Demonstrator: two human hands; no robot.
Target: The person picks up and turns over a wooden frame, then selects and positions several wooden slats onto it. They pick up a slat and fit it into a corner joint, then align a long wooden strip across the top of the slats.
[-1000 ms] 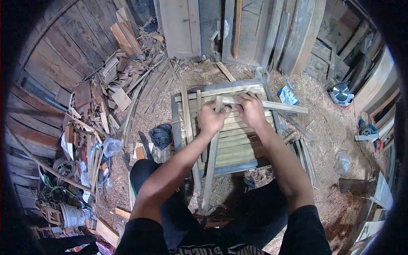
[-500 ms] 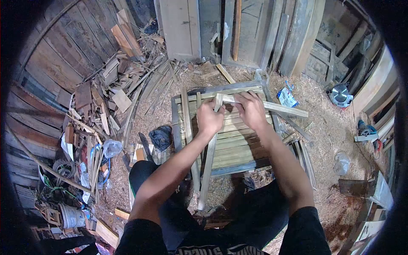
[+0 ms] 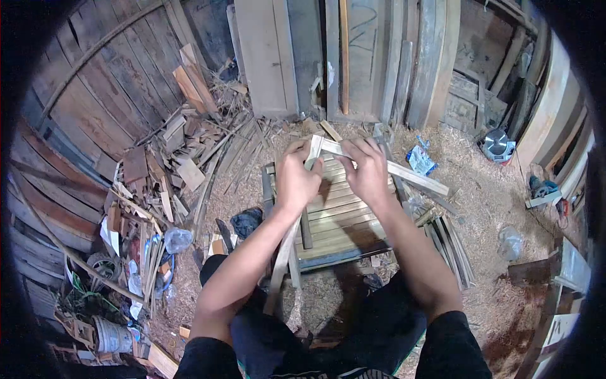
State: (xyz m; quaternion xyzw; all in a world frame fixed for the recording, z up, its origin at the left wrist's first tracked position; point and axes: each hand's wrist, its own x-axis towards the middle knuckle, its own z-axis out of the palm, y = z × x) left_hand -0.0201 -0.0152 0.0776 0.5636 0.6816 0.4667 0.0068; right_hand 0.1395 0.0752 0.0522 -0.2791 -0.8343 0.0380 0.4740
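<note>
My left hand (image 3: 300, 180) is closed around a pale wooden strip (image 3: 278, 271) that slants down toward my left knee. Another wooden strip (image 3: 416, 178) runs out to the right, with my right hand (image 3: 366, 170) gripping it near its left end. The two strips meet at a corner between my hands, the thumbs pointing toward each other. Below them lies a slatted wooden panel (image 3: 341, 224) with a dark grey frame, partly covered by my hands and forearms. A narrow loose strip (image 3: 307, 230) rests on its slats.
Scrap wood (image 3: 189, 174) is piled at the left, near a crumpled black bag (image 3: 246, 222). A blue-and-white packet (image 3: 421, 159) lies on the sawdust at right, with a circular saw (image 3: 497, 146) and another power tool (image 3: 543, 189) farther out. Boards (image 3: 429, 69) lean along the back.
The joined strips have risen from the panel and turned slightly, the left strip's lower end swinging left. Both hands keep their grip. The camera view has tilted up a little.
</note>
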